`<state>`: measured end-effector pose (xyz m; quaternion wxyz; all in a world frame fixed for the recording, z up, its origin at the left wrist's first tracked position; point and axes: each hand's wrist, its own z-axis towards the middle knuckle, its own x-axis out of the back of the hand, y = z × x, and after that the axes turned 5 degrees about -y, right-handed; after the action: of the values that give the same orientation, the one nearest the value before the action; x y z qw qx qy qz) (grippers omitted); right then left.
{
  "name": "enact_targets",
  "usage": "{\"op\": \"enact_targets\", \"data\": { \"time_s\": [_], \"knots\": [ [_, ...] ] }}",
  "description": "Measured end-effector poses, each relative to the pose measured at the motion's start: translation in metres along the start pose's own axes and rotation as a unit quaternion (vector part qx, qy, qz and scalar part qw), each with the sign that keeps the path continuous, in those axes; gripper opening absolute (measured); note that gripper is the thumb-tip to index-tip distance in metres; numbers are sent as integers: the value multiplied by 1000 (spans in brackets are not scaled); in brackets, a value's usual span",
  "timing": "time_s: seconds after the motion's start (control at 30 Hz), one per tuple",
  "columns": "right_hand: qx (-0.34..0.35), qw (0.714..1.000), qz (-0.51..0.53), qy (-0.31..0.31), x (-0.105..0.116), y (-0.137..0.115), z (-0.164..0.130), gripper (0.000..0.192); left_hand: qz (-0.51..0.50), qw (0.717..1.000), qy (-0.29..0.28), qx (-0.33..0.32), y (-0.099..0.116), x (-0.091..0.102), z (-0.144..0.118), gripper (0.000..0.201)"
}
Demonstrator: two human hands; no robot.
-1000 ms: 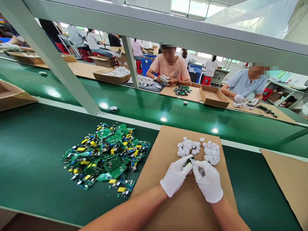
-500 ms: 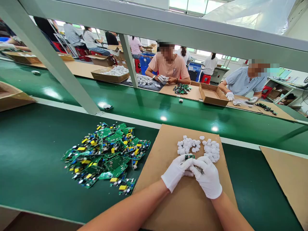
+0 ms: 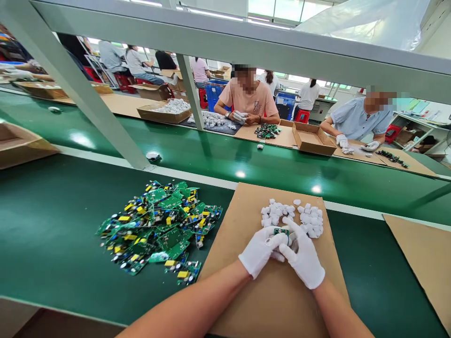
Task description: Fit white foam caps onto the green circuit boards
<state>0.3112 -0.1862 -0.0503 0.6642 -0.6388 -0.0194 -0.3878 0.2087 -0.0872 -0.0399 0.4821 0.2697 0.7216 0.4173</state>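
Observation:
My gloved left hand [image 3: 259, 251] holds a small green circuit board [image 3: 282, 231] above the cardboard sheet, with thumb and fingers closed round its left side. From the right, my gloved right hand [image 3: 302, 257] cups the same board. Its thumb presses in near the lower edge, while a forefinger stretches up past the top. My fingers hide the board's underside and whatever lies beneath it. Just beyond both hands are two clusters of small white pieces [image 3: 310, 219]. On the left lies a heap of green circuit boards [image 3: 160, 230] with yellow, blue and black parts.
The cardboard sheet [image 3: 239, 295] lies on a green bench [image 3: 52, 225]. A slanted grey post [image 3: 95, 94] and a shelf beam [image 3: 225, 35] stand ahead. Beyond runs a green belt [image 3: 211, 159]; two people work across it beside an open cardboard box [image 3: 313, 138].
My right hand's fingers have opened and lifted upward from their pinch at the board. The left hand keeps its hold. The view has shifted slightly.

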Motion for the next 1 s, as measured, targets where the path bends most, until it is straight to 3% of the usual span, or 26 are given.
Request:
{"op": "enact_targets", "data": {
  "time_s": [0.17,0.3,0.37,0.47,0.6,0.73,0.83,1.0],
  "knots": [
    [-16,997,30,-72,-3,2,0,51,-99,993,-59,4,-5,3,-1,34],
    [84,995,-48,4,3,4,-2,62,-140,988,-66,1,-8,7,1,33],
    [157,980,-114,44,4,6,-2,54,-160,985,-63,4,-12,8,2,31],
    [208,952,-205,93,0,7,1,31,-181,982,-49,24,-18,7,3,30],
    [250,936,-225,106,-7,3,2,28,-142,990,-13,20,-17,5,2,38],
    [200,972,-120,-1,-8,-3,-2,48,-80,997,4,-5,-7,2,1,40],
    [131,991,-9,-41,-7,-1,-4,68,-74,997,-30,-11,-2,0,-1,35],
    [49,996,22,-68,-5,6,1,61,-129,990,-48,36,-6,2,-1,30]
  ]
}}
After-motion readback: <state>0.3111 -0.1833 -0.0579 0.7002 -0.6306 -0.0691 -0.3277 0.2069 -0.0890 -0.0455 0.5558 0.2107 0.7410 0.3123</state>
